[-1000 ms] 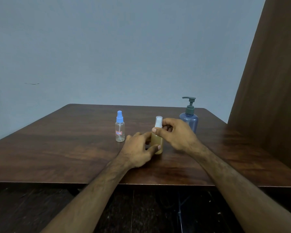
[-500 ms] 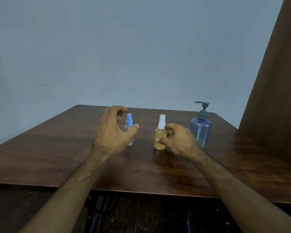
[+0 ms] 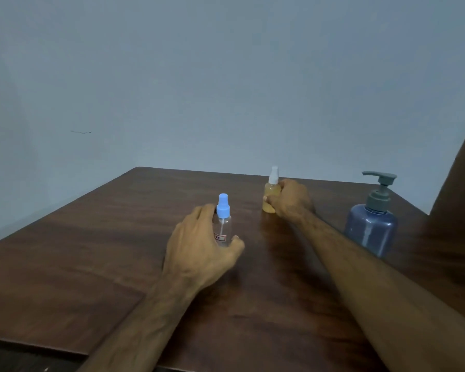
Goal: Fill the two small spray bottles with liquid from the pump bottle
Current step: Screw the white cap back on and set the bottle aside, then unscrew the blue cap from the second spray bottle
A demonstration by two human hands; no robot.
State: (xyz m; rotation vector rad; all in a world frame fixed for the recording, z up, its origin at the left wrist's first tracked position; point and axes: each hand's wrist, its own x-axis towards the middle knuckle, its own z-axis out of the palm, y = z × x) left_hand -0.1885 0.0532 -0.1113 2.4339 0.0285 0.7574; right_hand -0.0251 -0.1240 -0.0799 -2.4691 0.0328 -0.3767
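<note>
Three bottles stand on the dark wooden table point(image 3: 78, 264): the blue pump bottle point(image 3: 371, 226) at right, the amber-filled white-capped spray bottle point(image 3: 269, 196) gripped by the right hand point(image 3: 290, 201), the clear blue-capped spray bottle point(image 3: 223, 226) with the left hand point(image 3: 199, 248) curled around it. Judging by its emptiness, it needs uncapping next.

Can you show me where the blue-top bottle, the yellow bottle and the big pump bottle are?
blue-top bottle point(image 3: 222, 210): head view, blue cap.
yellow bottle point(image 3: 269, 191): head view, yellow body.
pump bottle point(image 3: 371, 229): head view, blue body.
</note>
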